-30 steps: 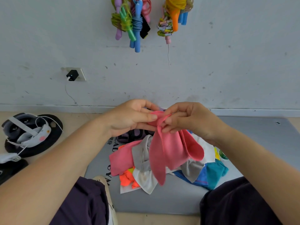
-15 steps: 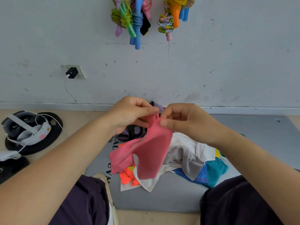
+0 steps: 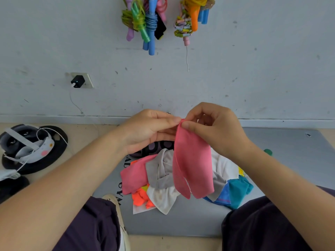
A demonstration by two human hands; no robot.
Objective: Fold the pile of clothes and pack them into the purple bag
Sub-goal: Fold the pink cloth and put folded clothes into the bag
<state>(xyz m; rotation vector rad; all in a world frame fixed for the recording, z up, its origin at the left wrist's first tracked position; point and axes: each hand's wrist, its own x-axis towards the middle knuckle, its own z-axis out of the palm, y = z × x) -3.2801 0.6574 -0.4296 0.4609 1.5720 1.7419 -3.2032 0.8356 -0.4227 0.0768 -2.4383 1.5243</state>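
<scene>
Both hands, left hand (image 3: 146,129) and right hand (image 3: 215,127), pinch pink garment (image 3: 192,165); purple bag (image 3: 159,147) contents hidden

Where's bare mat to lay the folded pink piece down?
Bare grey mat lies right of the clothes pile, behind the right hand. A narrower strip runs between the pile and the person's knees. Mid-mat is crowded: the pile fills it, the purple bag sits right behind, under the left hand.

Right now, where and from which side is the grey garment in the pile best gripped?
Pinch the raised grey fold near the pile's top, coming from above on the left. It stands proud there, while its right side is hidden behind the pink cloth held by both hands.
</scene>
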